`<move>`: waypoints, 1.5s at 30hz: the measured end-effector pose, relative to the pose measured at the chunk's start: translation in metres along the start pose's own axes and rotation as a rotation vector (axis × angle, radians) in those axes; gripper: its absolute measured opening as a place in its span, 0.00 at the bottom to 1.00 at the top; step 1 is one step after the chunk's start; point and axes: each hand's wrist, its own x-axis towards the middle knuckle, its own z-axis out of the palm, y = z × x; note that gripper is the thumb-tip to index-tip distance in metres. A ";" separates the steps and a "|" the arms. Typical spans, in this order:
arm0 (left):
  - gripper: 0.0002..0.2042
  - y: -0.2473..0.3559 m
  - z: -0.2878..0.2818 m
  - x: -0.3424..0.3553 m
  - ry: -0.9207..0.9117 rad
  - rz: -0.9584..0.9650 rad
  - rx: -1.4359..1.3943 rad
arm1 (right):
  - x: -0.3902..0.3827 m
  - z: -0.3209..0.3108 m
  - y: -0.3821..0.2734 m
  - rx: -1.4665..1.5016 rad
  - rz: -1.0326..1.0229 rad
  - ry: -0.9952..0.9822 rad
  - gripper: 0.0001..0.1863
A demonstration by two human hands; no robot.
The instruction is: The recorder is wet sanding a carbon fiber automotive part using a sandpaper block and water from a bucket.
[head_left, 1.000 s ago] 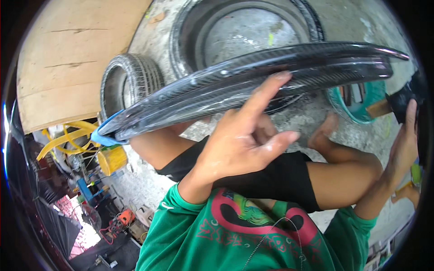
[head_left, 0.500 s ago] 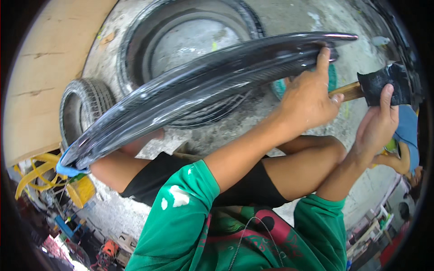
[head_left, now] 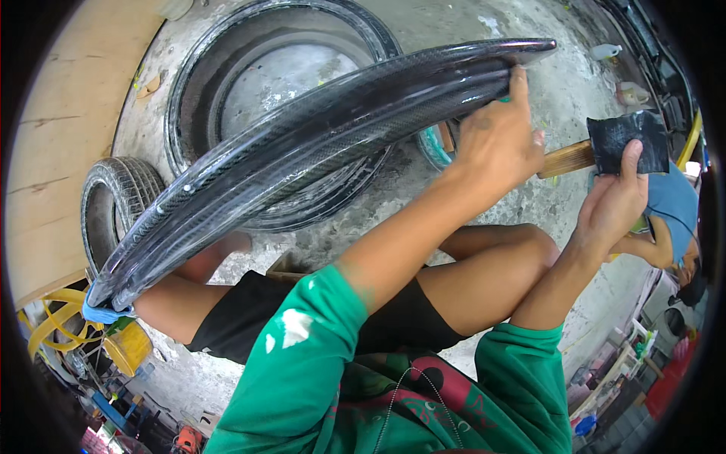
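Observation:
A long, curved, glossy black carbon-fibre part (head_left: 325, 113) slants across in front of me, narrow at both ends. My left hand (head_left: 495, 140) is by its right end, index finger stretched out and touching the surface, thumb apart; its other fingers are largely hidden. In my right hand (head_left: 616, 193) is a black sheet of sandpaper (head_left: 629, 144), pinched under the thumb around a wooden block (head_left: 567, 159). The block's bare end points toward my left hand, close beside it. At the part's lower left end, a blue cloth (head_left: 106, 313) lies under it near my knee.
Beneath the part, a large tyre (head_left: 178, 98) lies on the concrete floor, with a smaller tyre (head_left: 140, 189) to its left. A teal basin (head_left: 432, 147) sits behind my left hand. Another person (head_left: 669, 212) in blue bends at the far right. A yellow container (head_left: 127, 348) stands lower left.
The whole view has shifted, so everything sits further left. My left index finger has slid slightly toward the part's right tip. My right hand still holds the sandpaper and block.

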 end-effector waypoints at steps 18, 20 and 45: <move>0.52 -0.042 -0.095 -0.188 0.286 0.091 -0.288 | -0.115 0.049 -0.042 -0.006 0.160 -0.920 0.14; 0.53 -0.048 -0.087 -0.187 0.179 -0.008 -0.338 | -0.123 0.049 -0.038 0.068 0.055 -1.184 0.20; 0.30 0.025 -0.163 -0.035 -0.095 0.236 1.049 | -0.040 0.022 -0.033 0.454 0.012 -0.115 0.09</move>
